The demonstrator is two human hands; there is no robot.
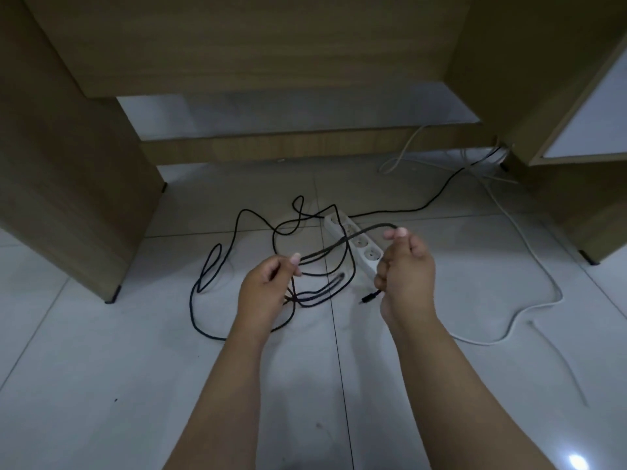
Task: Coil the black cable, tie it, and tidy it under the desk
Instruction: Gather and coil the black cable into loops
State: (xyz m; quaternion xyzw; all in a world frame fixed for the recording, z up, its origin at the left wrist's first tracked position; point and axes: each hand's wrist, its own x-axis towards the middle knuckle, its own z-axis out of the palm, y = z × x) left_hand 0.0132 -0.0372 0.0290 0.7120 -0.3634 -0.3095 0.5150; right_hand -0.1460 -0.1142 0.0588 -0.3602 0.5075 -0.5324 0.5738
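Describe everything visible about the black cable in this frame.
The black cable is thin, matte and long. Most of it sprawls in loose, uncoiled loops on the tiled floor, crossing the white power strip. A doubled length is lifted taut between the left hand and right hand, both pinching it. Its plug end pokes out below the right hand. Another run trails toward the right desk leg.

Two hands hold a doubled length of black cable (237,228) above a tiled floor (101,385): left hand (268,286) pinching one end, right hand (403,266) the other, over a white power strip (353,242).
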